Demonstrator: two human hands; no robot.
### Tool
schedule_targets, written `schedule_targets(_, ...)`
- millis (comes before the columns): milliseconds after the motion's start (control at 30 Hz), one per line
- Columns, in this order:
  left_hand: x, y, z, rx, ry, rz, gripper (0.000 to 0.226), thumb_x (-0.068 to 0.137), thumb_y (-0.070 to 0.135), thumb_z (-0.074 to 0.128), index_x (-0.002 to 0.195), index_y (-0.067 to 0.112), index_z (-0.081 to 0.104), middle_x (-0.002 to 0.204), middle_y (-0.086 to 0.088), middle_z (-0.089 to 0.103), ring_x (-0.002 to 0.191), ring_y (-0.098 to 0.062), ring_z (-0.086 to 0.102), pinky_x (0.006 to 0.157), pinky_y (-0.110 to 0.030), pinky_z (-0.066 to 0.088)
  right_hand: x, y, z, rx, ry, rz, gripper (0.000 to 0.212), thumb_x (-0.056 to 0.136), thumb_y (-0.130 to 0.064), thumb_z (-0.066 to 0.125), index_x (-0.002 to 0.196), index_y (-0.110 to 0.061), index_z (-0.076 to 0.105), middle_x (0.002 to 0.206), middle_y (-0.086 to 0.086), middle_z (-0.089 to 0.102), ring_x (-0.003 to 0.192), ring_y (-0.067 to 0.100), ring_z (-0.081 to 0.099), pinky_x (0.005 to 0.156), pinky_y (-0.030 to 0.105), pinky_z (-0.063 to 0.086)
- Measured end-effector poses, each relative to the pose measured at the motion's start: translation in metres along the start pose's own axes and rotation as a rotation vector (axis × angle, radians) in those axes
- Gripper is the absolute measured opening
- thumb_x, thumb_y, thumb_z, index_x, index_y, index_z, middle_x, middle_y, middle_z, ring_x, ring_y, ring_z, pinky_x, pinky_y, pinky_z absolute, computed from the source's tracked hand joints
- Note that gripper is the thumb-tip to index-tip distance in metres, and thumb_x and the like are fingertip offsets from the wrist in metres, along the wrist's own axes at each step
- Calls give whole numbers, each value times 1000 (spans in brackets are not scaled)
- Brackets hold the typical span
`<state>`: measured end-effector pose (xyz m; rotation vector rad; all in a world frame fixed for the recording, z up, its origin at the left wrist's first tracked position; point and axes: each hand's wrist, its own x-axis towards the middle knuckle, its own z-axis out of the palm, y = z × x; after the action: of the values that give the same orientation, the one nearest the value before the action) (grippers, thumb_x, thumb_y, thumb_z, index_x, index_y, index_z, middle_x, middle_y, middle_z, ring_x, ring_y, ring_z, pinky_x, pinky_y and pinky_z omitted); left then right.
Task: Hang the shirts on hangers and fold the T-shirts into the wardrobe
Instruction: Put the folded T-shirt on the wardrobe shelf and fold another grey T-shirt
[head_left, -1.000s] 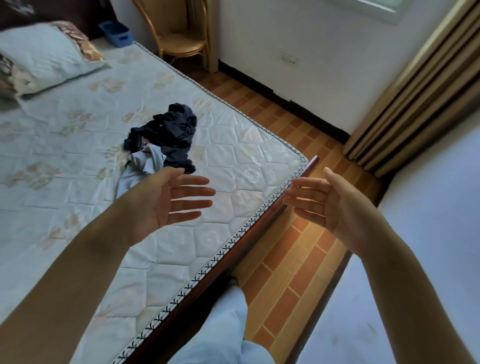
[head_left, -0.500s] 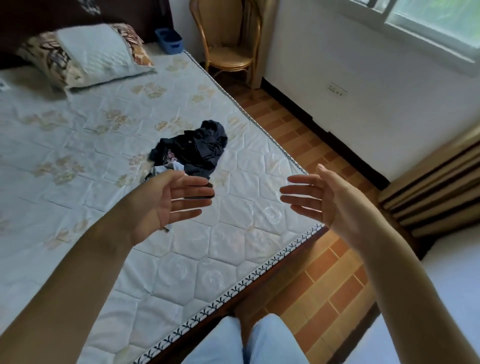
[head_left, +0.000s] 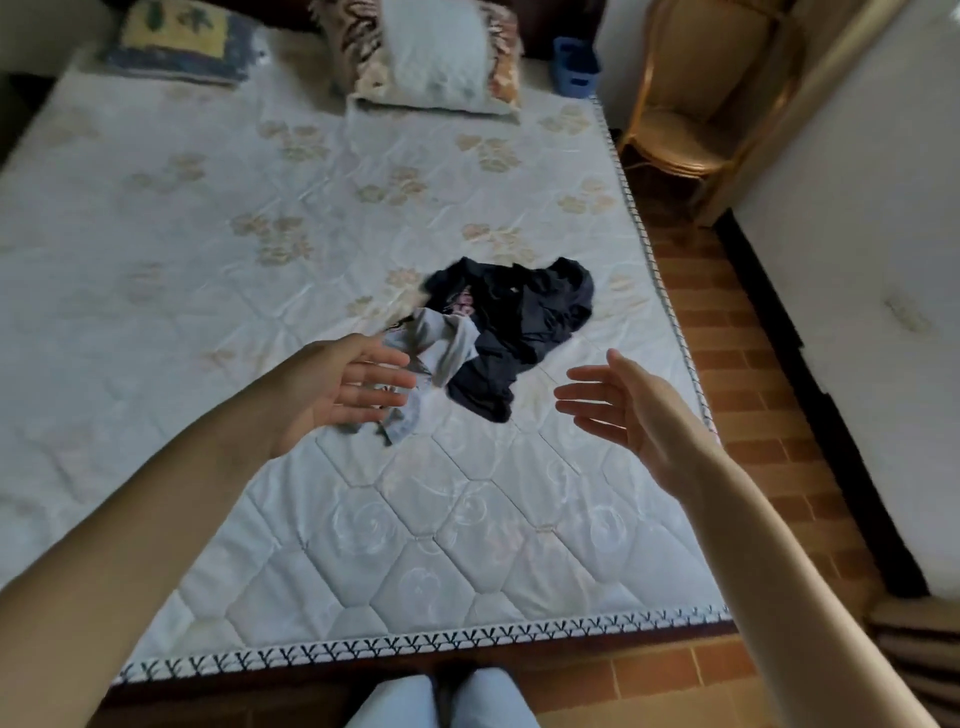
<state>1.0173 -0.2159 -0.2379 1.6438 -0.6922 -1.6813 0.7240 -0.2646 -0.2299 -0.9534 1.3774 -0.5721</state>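
A person is standing at the foot of a bare quilted pale mattress with a black-and-white patterned edge; both bare arms are reaching out over it; the left hand is hovering with fingers straight and spread, palm turned inward, holding nothing; the right hand is facing it, likewise spread and holding nothing; a crumpled heap of dark navy clothing is lying on the mattress between and just beyond the hands, with a pale grey garment tangled against its left side, partly behind the left fingers; a floral-edged pillow is lying at the head of the bed; a rattan chair is standing on the brick-patterned floor to the right.
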Motion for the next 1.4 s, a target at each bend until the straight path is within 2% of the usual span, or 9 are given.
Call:
schedule_targets(367, 202, -54, -13, 189, 253, 45, 12, 94, 23, 61, 104, 19, 67, 105, -6, 71, 93, -18, 67, 92, -36, 52, 254, 65, 68, -391, -131, -54, 31, 101, -32, 49, 108, -10, 70, 103, 4, 73, 105, 16, 66, 95, 34, 51)
schedule_targets(500, 302, -96, -15, 398, 241, 125, 38, 88, 13, 66, 125, 13, 61, 117, -9, 67, 103, -20, 64, 86, -30, 50, 337, 113, 86, -613, -135, -174, 25, 96, -27, 55, 111, -14, 70, 108, -1, 70, 104, 16, 63, 96, 34, 49)
schedule_targets(633, 382, -133, -15, 590, 264, 170, 52, 86, 10, 65, 136, 17, 53, 131, -9, 60, 115, -26, 59, 99, -35, 47, 403, 151, 101, -771, -147, -283, 30, 95, -23, 58, 122, -14, 67, 120, 4, 68, 113, 19, 62, 94, 32, 47)
schedule_targets(800, 459, -176, -24, 932, 312, 199, 71, 84, 4, 63, 148, 23, 37, 144, -7, 40, 127, -29, 46, 100, -39, 43, 460, 192, 116, -1085, -164, -501, 49, 90, -22, 63, 138, -16, 54, 148, 4, 44, 135, 22, 42, 98, 32, 41)
schedule_targets(900, 491, -197, -28, 987, 367, 259, 67, 83, 9, 69, 143, 22, 45, 138, -7, 46, 122, -31, 49, 94, -44, 47, 481, 213, 121, -1243, -181, -581, 67, 84, -33, 71, 143, -16, 46, 152, 15, 30, 144, 28, 23, 106, 44, 41)
schedule_targets(1033, 507, -207, -24, 960, 557, 409, 21, 89, 23, 67, 109, 20, 72, 109, -5, 66, 97, -30, 61, 68, -34, 44, 502, 235, 130, -1440, -136, -473, 89, 77, -52, 73, 147, -17, 31, 156, 12, 18, 147, 31, 10, 112, 50, 31)
schedule_targets(1267, 487, -192, -16, 734, 581, 456, 17, 92, 23, 57, 81, 13, 65, 76, -5, 65, 72, -28, 59, 62, -37, 43, 502, 236, 147, -1375, 162, -597, 26, 97, -24, 47, 115, -8, 57, 124, 8, 56, 125, 29, 46, 106, 52, 31)
schedule_targets(1333, 475, -180, -14, 638, 557, 455, 16, 91, 19, 55, 80, 8, 60, 71, -10, 61, 69, -29, 56, 62, -38, 41, 497, 223, 140, -1259, 105, -563, 29, 94, -30, 54, 110, -6, 59, 121, 7, 57, 122, 26, 48, 104, 50, 33)
schedule_targets(1400, 459, -162, -12, 546, 531, 449, 16, 92, 17, 55, 82, 5, 57, 72, -12, 61, 68, -26, 53, 61, -32, 37, 482, 210, 135, -1247, -85, -522, 63, 84, -51, 67, 124, -5, 50, 133, 9, 48, 129, 26, 40, 108, 46, 33)
